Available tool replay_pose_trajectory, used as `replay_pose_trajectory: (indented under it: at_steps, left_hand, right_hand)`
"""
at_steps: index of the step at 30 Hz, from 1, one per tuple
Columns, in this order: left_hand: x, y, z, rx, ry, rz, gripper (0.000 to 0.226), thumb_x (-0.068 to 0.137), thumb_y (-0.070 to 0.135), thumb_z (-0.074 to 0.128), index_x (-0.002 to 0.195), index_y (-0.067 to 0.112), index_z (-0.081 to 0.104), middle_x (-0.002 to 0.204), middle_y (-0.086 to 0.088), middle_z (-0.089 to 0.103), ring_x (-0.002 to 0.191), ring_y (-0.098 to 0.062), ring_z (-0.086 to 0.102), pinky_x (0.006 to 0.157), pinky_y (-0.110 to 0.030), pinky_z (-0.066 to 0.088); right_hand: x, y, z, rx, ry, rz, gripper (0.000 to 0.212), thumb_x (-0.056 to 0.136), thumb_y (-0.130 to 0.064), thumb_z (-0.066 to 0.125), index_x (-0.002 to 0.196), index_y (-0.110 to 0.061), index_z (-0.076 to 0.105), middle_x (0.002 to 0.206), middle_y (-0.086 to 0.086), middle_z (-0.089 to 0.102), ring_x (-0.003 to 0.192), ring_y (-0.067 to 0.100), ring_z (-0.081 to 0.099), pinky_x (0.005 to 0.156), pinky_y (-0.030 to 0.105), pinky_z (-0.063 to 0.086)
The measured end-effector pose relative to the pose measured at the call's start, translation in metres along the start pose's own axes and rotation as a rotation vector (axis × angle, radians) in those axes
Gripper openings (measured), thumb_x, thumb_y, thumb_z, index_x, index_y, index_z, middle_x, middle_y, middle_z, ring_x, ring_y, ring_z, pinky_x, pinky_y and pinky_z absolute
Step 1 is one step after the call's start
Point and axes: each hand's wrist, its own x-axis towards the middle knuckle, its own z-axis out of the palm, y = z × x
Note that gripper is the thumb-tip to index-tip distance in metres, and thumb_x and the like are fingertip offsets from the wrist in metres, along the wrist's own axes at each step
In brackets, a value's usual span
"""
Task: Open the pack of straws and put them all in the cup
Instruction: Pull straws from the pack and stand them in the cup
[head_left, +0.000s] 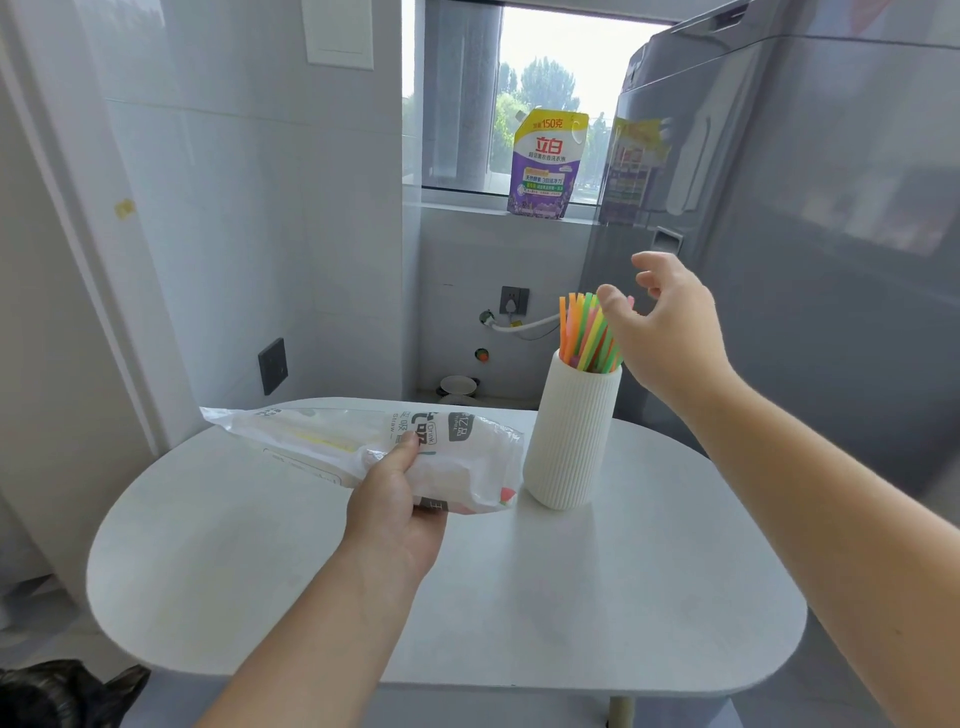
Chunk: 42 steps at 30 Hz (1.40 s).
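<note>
A tall white ribbed cup (569, 441) stands upright on the white oval table (467, 597), right of centre. Several coloured straws (584, 330), orange, green, yellow and pink, stick out of its top. My right hand (662, 332) hovers just right of the straw tips with fingers spread, and its thumb is close to or touching them. My left hand (395, 512) grips the clear and white plastic straw pack (374, 441), which lies slanted over the table left of the cup. The pack looks flat and mostly emptied.
A large grey appliance (805, 234) stands close behind and right of the cup. A purple and yellow detergent pouch (548, 166) sits on the window sill. The wall at left carries a dark switch plate (272, 365). A dark object (67, 693) lies at the bottom left.
</note>
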Motion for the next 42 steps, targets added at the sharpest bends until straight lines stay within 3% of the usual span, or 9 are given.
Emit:
replay_pose_trajectory:
  at_steps: [5, 7, 10, 13, 19, 24, 29, 33, 42]
  left_hand:
    - [-0.001, 0.002, 0.001, 0.004, -0.01, 0.026, 0.027, 0.097, 0.009, 0.065, 0.124, 0.011, 0.065, 0.108, -0.006, 0.079, 0.078, -0.017, 0.079, 0.058, -0.033, 0.063]
    - [-0.003, 0.003, 0.003, 0.023, -0.034, 0.046, 0.025, 0.096, 0.01, 0.066, 0.121, 0.011, 0.067, 0.108, -0.006, 0.08, 0.082, -0.018, 0.079, 0.06, -0.033, 0.063]
    - [-0.008, 0.003, 0.007, 0.06, -0.07, 0.107, 0.022, 0.096, 0.012, 0.068, 0.117, 0.012, 0.069, 0.102, -0.005, 0.081, 0.082, -0.018, 0.078, 0.058, -0.031, 0.061]
    - [-0.016, 0.001, 0.011, 0.125, -0.127, 0.204, 0.026, 0.095, 0.012, 0.069, 0.121, 0.013, 0.068, 0.109, -0.008, 0.079, 0.089, -0.019, 0.077, 0.066, -0.033, 0.062]
    - [-0.03, -0.005, 0.014, 0.349, -0.258, 0.362, 0.035, 0.093, 0.011, 0.071, 0.126, 0.019, 0.067, 0.117, -0.004, 0.077, 0.108, -0.024, 0.074, 0.094, -0.047, 0.058]
    - [-0.032, -0.007, 0.015, 0.399, -0.27, 0.394, 0.036, 0.087, 0.018, 0.073, 0.123, 0.021, 0.07, 0.117, -0.003, 0.077, 0.11, -0.024, 0.073, 0.097, -0.048, 0.056]
    - [-0.019, 0.002, 0.009, 0.261, -0.146, 0.308, 0.03, 0.096, 0.008, 0.066, 0.124, 0.018, 0.068, 0.114, -0.005, 0.078, 0.102, -0.023, 0.076, 0.076, -0.039, 0.063]
    - [-0.01, 0.008, 0.004, 0.153, -0.031, 0.228, 0.031, 0.095, 0.008, 0.067, 0.126, 0.014, 0.068, 0.114, -0.006, 0.078, 0.093, -0.019, 0.078, 0.067, -0.034, 0.063]
    - [-0.005, -0.003, -0.002, 0.057, 0.034, 0.045, 0.013, 0.098, 0.01, 0.065, 0.11, 0.015, 0.066, 0.082, -0.001, 0.081, 0.073, -0.017, 0.079, 0.054, -0.033, 0.061]
  right_hand:
    - [-0.059, -0.007, 0.003, 0.199, 0.196, 0.069, 0.018, 0.093, -0.033, 0.051, 0.106, -0.025, 0.06, 0.108, -0.005, 0.063, 0.107, 0.02, 0.055, 0.089, 0.038, 0.045]
    - [-0.092, -0.007, 0.016, 0.453, 0.064, 0.365, 0.011, 0.097, -0.036, 0.047, 0.095, -0.029, 0.055, 0.099, -0.007, 0.063, 0.094, 0.017, 0.057, 0.074, 0.033, 0.045]
    - [-0.127, -0.004, 0.038, 0.733, -0.245, 0.927, 0.03, 0.104, -0.042, 0.043, 0.103, -0.016, 0.056, 0.105, 0.011, 0.065, 0.093, 0.025, 0.064, 0.081, 0.041, 0.053]
    - [-0.143, -0.003, 0.046, 1.078, -0.296, 1.194, 0.049, 0.104, -0.046, 0.042, 0.116, -0.001, 0.056, 0.109, 0.026, 0.071, 0.095, 0.04, 0.073, 0.081, 0.049, 0.06]
    - [-0.158, -0.005, 0.055, 1.259, -0.37, 1.166, 0.039, 0.102, -0.032, 0.038, 0.111, -0.01, 0.07, 0.102, 0.02, 0.078, 0.091, 0.041, 0.075, 0.079, 0.05, 0.062]
    - [-0.155, 0.0, 0.053, 1.162, -0.402, 1.082, 0.04, 0.104, -0.036, 0.035, 0.105, -0.015, 0.07, 0.088, 0.011, 0.08, 0.067, 0.028, 0.075, 0.061, 0.038, 0.061]
    - [-0.151, 0.008, 0.053, 0.817, -0.457, 0.997, 0.031, 0.101, -0.031, 0.047, 0.094, -0.008, 0.068, 0.052, 0.002, 0.063, 0.043, 0.019, 0.051, 0.044, 0.027, 0.043]
    - [-0.144, 0.016, 0.048, 0.846, -0.46, 0.872, 0.015, 0.098, -0.013, 0.058, 0.094, -0.002, 0.067, 0.07, 0.008, 0.066, 0.047, 0.014, 0.052, 0.047, 0.023, 0.047]
    - [-0.131, 0.027, 0.037, 0.874, -0.366, 0.719, 0.011, 0.093, -0.014, 0.071, 0.095, -0.003, 0.07, 0.086, 0.015, 0.071, 0.06, 0.013, 0.066, 0.056, 0.022, 0.054]
